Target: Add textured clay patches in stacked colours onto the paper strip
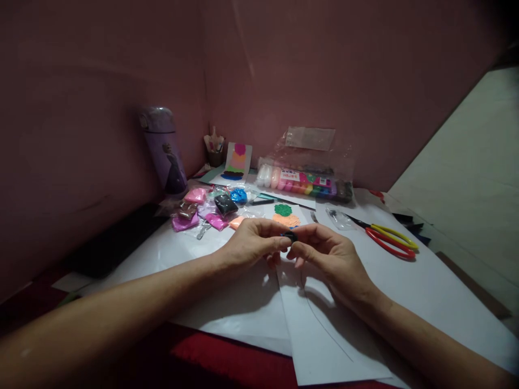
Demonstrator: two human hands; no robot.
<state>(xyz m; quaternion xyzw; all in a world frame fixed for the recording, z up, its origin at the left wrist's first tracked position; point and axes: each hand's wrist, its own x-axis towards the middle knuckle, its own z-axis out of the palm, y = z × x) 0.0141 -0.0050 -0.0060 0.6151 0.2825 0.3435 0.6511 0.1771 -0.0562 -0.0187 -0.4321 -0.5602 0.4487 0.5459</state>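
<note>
- Right at the fingertips, a black lump [290,236], small and soft-looking, sits between the two hands, up above the sheet [344,329].
- The left hand [253,240] has thumb and forefinger pinched nearly together, only the lump's thickness apart, gripping its left side.
- The right hand [332,254] mirrors it, thumb below and forefinger above, drawn in on the right side; the other fingers curl loosely underneath.
- Why two pinches? Probably because so small a piece is easier to steady and work from both ends, and holding it clear keeps black off the white sheet.
- Now its lie: the long axis seems to run left to right, from one pinch to the other, roughly level. No clear tip shows, and the fingers hide the ends, so which way it points I can't tell.
- Just beyond the knuckles, a green patch [283,209] sits above an orange patch [286,220] on the paper, the lower part covered by the hands.
- Out left, the packets [226,204] lie heaped, presumably for easy reach.
- Over right, the scissors [391,242] rest with blades aimed away to the left, handles nearer the right arm, handy for that side.
- Farther back, a clay bag [304,181] lies by the wall, a bottle [165,154] standing off left.
</note>
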